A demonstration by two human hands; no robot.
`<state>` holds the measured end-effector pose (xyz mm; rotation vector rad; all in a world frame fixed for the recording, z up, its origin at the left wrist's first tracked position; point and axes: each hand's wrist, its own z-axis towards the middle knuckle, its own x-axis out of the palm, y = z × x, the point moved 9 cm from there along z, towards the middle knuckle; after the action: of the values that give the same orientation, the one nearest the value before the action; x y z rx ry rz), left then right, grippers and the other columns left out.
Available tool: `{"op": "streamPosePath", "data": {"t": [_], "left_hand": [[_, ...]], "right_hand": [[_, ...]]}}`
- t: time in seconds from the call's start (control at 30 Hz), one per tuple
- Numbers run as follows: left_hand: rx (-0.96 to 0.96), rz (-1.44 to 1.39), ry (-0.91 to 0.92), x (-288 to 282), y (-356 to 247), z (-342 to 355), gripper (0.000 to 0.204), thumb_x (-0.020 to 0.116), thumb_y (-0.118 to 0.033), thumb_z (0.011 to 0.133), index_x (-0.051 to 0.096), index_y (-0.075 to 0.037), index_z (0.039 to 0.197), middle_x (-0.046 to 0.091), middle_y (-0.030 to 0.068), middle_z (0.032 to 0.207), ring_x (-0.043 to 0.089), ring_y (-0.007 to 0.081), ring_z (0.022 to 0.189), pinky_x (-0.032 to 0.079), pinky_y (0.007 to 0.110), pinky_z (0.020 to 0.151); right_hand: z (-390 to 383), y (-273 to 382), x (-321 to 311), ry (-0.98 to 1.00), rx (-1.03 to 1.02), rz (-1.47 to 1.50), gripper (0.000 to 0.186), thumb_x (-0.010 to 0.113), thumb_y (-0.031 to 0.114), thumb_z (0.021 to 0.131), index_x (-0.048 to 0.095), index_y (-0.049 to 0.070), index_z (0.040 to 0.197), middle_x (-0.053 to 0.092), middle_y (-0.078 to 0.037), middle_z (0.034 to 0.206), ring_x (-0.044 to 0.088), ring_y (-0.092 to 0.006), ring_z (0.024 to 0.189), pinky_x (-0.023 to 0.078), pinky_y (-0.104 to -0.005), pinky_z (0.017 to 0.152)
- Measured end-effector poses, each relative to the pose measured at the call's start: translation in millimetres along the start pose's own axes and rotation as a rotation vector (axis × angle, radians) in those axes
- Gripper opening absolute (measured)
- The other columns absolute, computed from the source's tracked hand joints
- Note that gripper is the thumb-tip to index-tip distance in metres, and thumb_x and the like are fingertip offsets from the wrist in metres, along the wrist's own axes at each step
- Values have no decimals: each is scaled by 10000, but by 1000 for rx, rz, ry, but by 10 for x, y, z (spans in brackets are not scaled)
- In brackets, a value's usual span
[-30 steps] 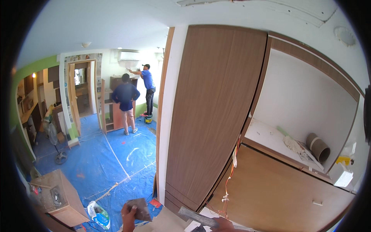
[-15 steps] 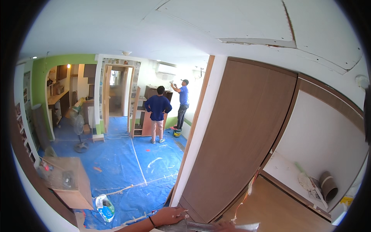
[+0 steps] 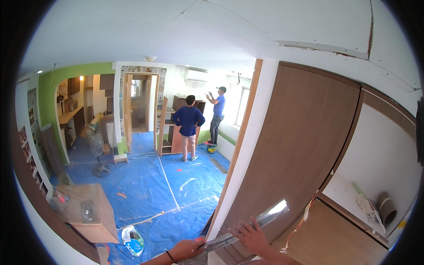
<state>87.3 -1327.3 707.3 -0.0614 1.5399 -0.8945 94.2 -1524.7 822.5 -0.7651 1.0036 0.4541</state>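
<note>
My left hand (image 3: 183, 251), with a dark band at the wrist, grips a flat grey scraper plate (image 3: 188, 260), mostly hidden at the bottom edge; something small and red shows at its fingers. A long, shiny metal blade (image 3: 274, 212) slants up to the right from there, in front of a brown wooden panel (image 3: 291, 132). My right hand (image 3: 251, 238) holds this blade near its middle, its fingers spread over the top. The near end of the blade lies against the plate by my left hand.
Two people (image 3: 189, 119) (image 3: 216, 106) are across the room, one raised on a bucket (image 3: 211, 149). Blue sheeting (image 3: 154, 185) covers the floor. A wooden box (image 3: 97, 216), white bag (image 3: 132, 243) and fan (image 3: 98, 148) stand left; an open cupboard (image 3: 366, 145) is right.
The view has swung up and left since a second ago. The long blade has risen and now tilts up to the right, and both my hands have come closer together.
</note>
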Motion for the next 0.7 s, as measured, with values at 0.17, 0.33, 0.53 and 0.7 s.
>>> {"op": "streamPosePath", "data": {"t": [0.17,0.33,0.53,0.7], "left_hand": [[-33,-65,-194,-274,355,-116,310,585,-396,1009,630,-116,1135,675,190,745,664,436,695,515,530,612],[-135,-75,-253,-445,620,-100,296,611,-365,995,652,-90,1093,679,205,766,666,443,717,506,526,620],[9,-125,-299,-482,470,52,284,610,-379,1001,626,-104,1066,670,194,742,653,432,680,502,534,607],[134,-186,-279,-446,289,207,291,616,-357,1004,671,-103,1136,712,200,847,671,421,708,511,521,622]], "right_hand": [[236,53,-441,-325,136,106,587,723,256,903,557,210,1464,495,-48,1445,473,-292,1333,257,-572,1198],[130,-163,-125,-731,566,802,763,781,143,890,376,101,1535,401,-179,1556,429,-334,1407,388,-530,1122],[784,-51,510,-577,663,2172,645,764,86,914,386,9,1429,545,-208,1400,567,-314,1274,491,-491,1048],[572,-183,805,-669,879,2149,485,777,63,896,509,11,1297,673,-108,986,704,-280,940,583,-450,898]]}}
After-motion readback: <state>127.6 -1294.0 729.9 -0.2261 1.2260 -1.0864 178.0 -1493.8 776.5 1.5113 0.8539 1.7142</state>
